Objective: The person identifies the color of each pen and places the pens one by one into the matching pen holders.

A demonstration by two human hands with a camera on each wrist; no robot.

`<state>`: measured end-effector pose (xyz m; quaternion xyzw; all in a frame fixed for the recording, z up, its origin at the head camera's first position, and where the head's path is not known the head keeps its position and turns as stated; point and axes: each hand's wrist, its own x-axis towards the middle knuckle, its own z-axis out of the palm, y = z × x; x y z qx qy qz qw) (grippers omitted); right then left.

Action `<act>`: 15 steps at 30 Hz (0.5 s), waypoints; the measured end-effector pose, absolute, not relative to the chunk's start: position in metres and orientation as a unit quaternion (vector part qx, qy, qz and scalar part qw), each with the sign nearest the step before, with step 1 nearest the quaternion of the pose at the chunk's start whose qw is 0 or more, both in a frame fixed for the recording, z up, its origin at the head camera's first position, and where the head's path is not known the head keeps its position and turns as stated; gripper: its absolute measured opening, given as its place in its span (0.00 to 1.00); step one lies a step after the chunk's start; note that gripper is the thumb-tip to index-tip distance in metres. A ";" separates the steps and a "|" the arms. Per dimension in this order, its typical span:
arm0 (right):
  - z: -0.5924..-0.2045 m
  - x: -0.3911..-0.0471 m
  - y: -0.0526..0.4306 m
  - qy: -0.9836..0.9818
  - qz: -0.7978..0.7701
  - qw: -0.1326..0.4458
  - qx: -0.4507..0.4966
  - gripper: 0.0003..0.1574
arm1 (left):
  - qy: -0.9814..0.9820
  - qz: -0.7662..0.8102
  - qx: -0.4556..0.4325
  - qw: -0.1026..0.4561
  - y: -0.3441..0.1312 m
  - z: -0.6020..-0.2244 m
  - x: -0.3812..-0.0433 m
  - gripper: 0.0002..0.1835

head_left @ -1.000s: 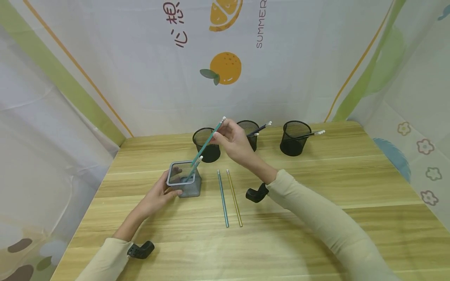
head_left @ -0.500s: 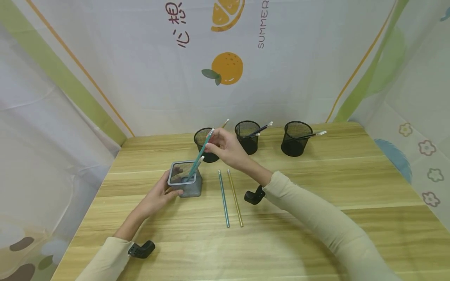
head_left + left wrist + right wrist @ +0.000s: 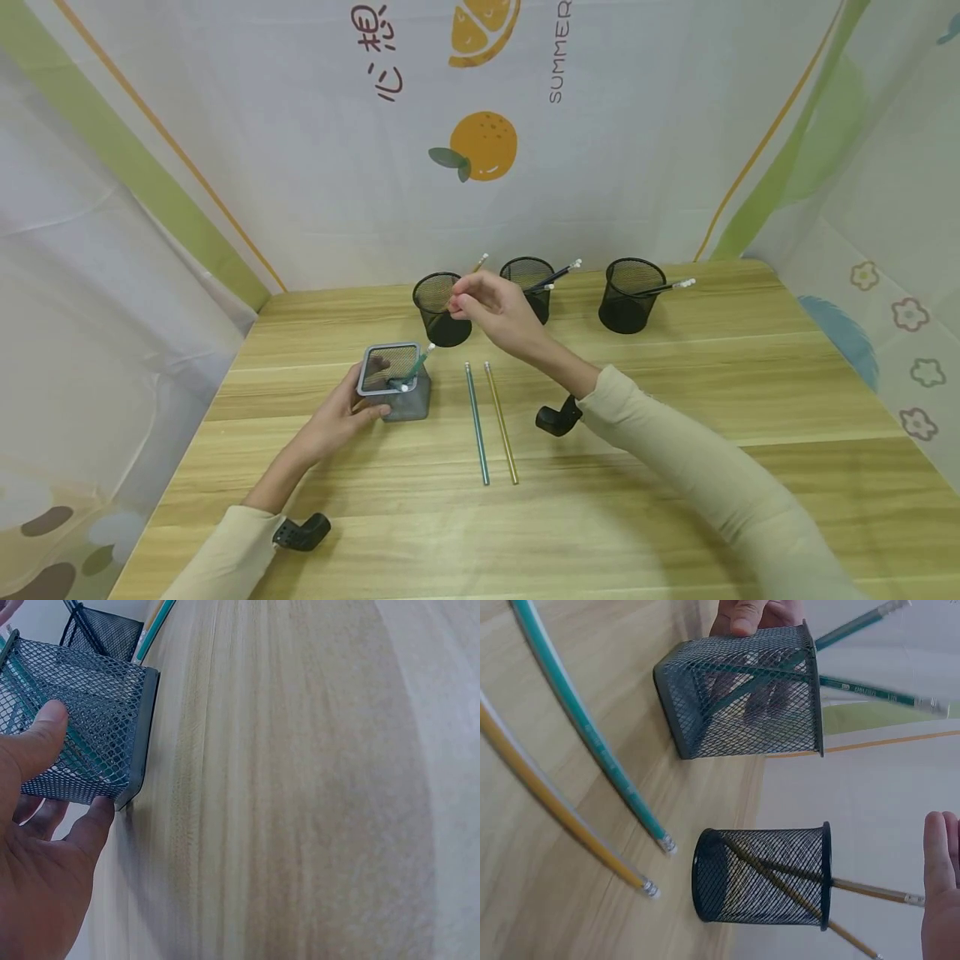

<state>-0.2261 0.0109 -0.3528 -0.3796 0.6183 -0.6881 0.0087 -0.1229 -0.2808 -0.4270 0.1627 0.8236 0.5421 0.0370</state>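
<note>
My left hand point(image 3: 339, 425) holds the square grey mesh pencil holder point(image 3: 408, 407), thumb on the front and fingers at its far side. Two green pencils lean inside it; in the right wrist view one pencil point(image 3: 874, 691) sticks out beside the other point(image 3: 859, 626), white erasers outward. My right hand point(image 3: 501, 315) is in the air by the left round black mesh cup point(image 3: 448, 329), fingers bent and nothing between them. In that cup stand two yellow pencils point(image 3: 877, 891). A green pencil point(image 3: 477, 429) and a yellow pencil point(image 3: 501, 425) lie side by side on the table.
Two more round black mesh cups stand along the back, the middle cup point(image 3: 528, 312) and the right cup point(image 3: 624, 317), each with dark pencils leaning out. Behind the wooden table point(image 3: 637, 517) hangs a white curtain point(image 3: 600, 167) with fruit prints.
My right hand has lowered a green pencil into the grey holder and let go of it, then drawn slightly right. The left hand keeps its place on the holder.
</note>
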 end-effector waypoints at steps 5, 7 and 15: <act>-0.358 -0.226 0.020 0.627 -0.681 0.012 -0.378 0.08 | 0.824 0.541 0.165 0.038 -0.281 -0.428 -0.123 0.40; -0.361 -0.226 0.023 0.630 -0.678 0.018 -0.377 0.08 | 0.824 0.541 0.164 0.039 -0.281 -0.428 -0.124 0.40; -0.370 -0.227 0.033 0.658 -0.657 0.061 -0.363 0.08 | 0.825 0.539 0.165 0.037 -0.281 -0.428 -0.123 0.40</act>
